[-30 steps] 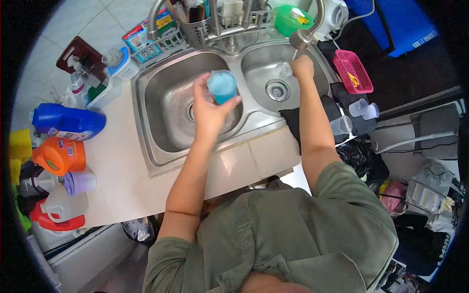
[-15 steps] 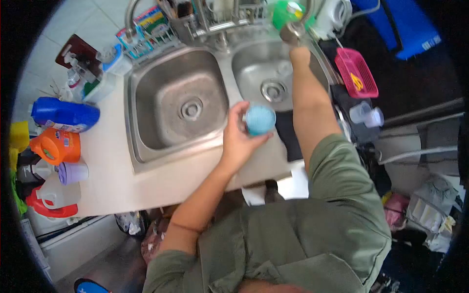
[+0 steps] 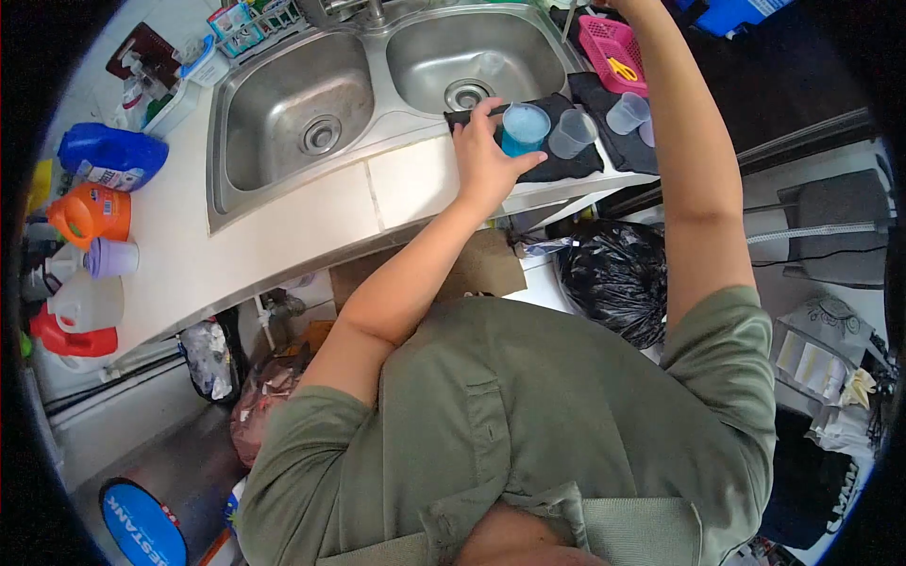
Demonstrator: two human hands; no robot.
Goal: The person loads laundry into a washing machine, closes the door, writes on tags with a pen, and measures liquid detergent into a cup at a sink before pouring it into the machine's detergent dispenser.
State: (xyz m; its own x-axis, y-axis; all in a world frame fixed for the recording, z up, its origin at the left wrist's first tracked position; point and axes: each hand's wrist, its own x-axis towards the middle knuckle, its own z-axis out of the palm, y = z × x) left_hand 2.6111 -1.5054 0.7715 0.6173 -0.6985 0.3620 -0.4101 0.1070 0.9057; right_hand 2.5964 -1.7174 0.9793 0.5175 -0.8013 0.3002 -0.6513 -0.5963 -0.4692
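My left hand (image 3: 491, 156) is curved around a clear plastic cup of blue liquid (image 3: 525, 130), thumb on the near side and fingers on the far side. Pale foam covers the liquid. The cup is upright over a black cloth (image 3: 580, 168) at the counter's front edge, beside an empty clear plastic cup (image 3: 572, 134). My right arm reaches up past the pink basket (image 3: 609, 42). Only a sliver of my right hand (image 3: 615, 4) shows at the top edge, its fingers cut off from view.
A double steel sink (image 3: 283, 141) lies behind and left of my left hand. More clear cups (image 3: 627, 113) stand on dark cloth at the right. Blue (image 3: 113, 156) and orange (image 3: 90, 215) detergent bottles line the counter's left end. A black bag (image 3: 613, 283) sits below.
My left hand has brought the blue cup from the sink's front rim to the black cloth on the right. My right hand has left the faucet, and the view has shifted.
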